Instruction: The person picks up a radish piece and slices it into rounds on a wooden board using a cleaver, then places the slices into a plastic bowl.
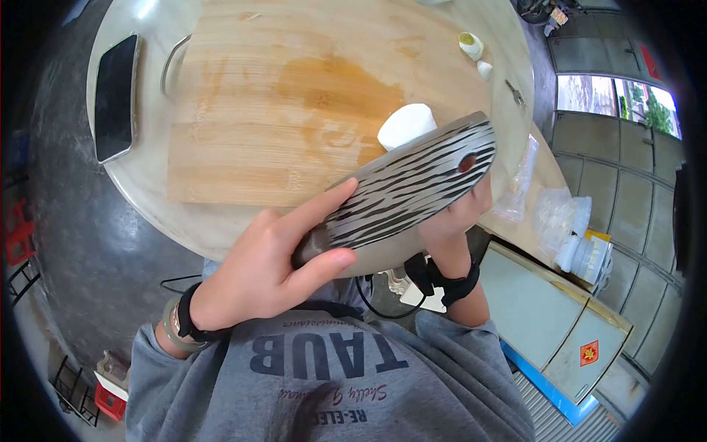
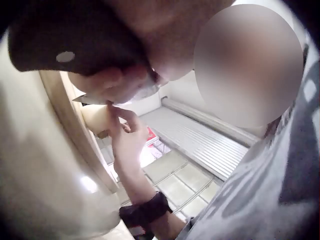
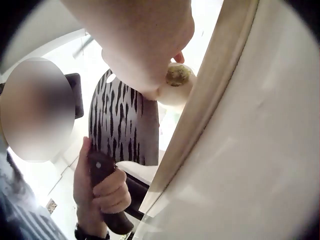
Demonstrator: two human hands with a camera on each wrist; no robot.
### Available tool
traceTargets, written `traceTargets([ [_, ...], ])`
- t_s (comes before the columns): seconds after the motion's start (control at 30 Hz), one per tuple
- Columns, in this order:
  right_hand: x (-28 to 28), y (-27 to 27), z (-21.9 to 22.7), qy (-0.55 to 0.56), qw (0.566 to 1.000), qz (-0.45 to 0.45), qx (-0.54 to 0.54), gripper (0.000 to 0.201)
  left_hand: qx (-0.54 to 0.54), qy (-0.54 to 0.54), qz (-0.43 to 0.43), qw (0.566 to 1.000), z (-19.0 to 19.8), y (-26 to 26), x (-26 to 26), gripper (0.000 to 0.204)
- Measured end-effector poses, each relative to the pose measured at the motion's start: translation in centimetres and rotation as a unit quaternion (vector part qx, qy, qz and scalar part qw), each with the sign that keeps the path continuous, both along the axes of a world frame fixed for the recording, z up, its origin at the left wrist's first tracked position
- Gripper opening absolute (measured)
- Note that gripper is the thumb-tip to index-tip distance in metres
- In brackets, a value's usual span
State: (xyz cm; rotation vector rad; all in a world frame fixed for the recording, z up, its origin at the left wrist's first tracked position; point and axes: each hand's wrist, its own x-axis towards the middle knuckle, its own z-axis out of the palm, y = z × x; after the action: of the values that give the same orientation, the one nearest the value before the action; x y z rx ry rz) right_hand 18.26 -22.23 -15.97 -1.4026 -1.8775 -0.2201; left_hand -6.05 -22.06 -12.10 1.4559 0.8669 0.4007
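Observation:
My left hand (image 1: 258,269) grips the dark handle (image 3: 100,162) of a cleaver (image 1: 420,184). Its wide blade, with black streaks and a hole near the tip, is tilted over the near edge of a wooden cutting board (image 1: 243,118). Mostly hidden behind the blade is my right hand (image 1: 451,221). In the left wrist view this right hand (image 2: 131,142) has bent fingers, the tips right at the blade; I cannot tell whether they pinch anything. A thick white piece of radish (image 1: 406,127) sits on the board just beyond the blade.
At the board's far right lie a radish end (image 1: 471,46) with a greenish face and a small white bit (image 1: 484,70). A key (image 1: 514,93) rests on the round table (image 1: 151,180), and a phone (image 1: 116,99) lies at left. Plastic bags (image 1: 552,214) are off to the right.

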Motion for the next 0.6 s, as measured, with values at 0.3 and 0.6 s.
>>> traceTargets([
  [0.3,0.8,-0.2,0.2,0.112,0.985,-0.02,-0.133,0.031,0.077,0.003,0.006,0.997,0.4,-1.1,-0.2,0.075],
  [0.6,0.7,0.6,1.7,0.129,0.982,0.047,-0.131,0.039,0.054,0.086,-0.028,0.994,2.6,-1.1,-0.5,0.087],
])
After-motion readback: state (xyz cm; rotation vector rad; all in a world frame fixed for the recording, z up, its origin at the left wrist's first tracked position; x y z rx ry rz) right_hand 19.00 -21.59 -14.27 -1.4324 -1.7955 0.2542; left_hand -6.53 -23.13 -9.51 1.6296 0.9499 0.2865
